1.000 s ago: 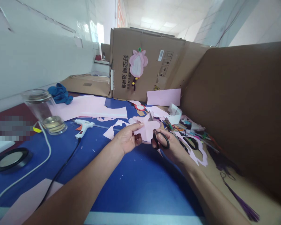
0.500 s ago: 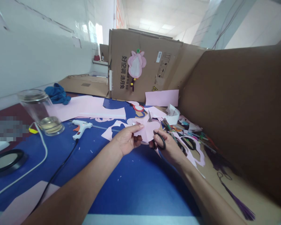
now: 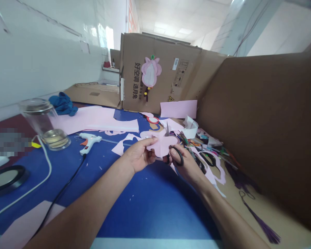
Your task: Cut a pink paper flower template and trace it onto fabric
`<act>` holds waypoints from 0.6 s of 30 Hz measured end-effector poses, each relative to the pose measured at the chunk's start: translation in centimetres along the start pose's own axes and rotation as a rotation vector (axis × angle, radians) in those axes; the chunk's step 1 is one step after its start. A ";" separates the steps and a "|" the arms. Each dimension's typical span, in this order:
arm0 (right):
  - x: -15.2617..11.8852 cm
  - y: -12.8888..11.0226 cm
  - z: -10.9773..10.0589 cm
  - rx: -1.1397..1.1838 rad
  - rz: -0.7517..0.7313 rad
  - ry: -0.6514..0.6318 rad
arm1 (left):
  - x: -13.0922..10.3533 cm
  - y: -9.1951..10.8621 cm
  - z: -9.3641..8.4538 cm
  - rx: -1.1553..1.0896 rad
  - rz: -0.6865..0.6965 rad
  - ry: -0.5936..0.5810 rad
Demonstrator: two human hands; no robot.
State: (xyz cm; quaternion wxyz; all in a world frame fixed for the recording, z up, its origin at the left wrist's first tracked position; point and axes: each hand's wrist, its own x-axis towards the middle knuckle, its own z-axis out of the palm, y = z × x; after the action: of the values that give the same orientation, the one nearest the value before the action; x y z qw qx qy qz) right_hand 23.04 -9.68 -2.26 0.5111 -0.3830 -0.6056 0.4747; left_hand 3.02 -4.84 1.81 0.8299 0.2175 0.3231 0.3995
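Between thumb and fingers, my left hand (image 3: 142, 154) pinches a pink paper cutout (image 3: 162, 144) with rounded, petal-like lobes. My right hand (image 3: 182, 160) has its fingers through the black handles of a pair of scissors (image 3: 180, 157). The pointed metal blade shows above the cutout's upper edge, while the paper hides the middle of the scissors. Both hands are above the blue table top, close together. Just left of them lies a pink paper offcut (image 3: 118, 148) with a hole cut in it.
A white glue gun (image 3: 90, 141) with a black cord lies left, near a clear glass jar (image 3: 45, 124) and a tape roll (image 3: 6, 178). Large pink sheets (image 3: 95, 119) lie behind. Cardboard walls (image 3: 160, 76) stand at the back and right. A purple tassel (image 3: 264, 224) lies at right.
My right hand and the scissors have shifted very slightly, and the blade tip sits a little higher and further right. My left hand keeps its hold on the paper cutout.
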 end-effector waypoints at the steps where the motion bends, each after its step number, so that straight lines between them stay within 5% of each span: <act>1: 0.0 0.1 0.0 -0.014 -0.011 0.003 | 0.0 0.0 0.0 0.009 -0.009 0.001; 18: 0.5 1.3 0.2 0.028 -0.064 0.059 | -0.3 -0.3 0.4 0.174 -0.036 -0.038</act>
State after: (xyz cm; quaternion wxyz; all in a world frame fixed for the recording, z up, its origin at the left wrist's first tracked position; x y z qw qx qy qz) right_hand 22.75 -8.94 -3.44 0.5489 -0.3703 -0.5955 0.4549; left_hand 3.34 -5.35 2.02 0.8209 0.2906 0.3448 0.3505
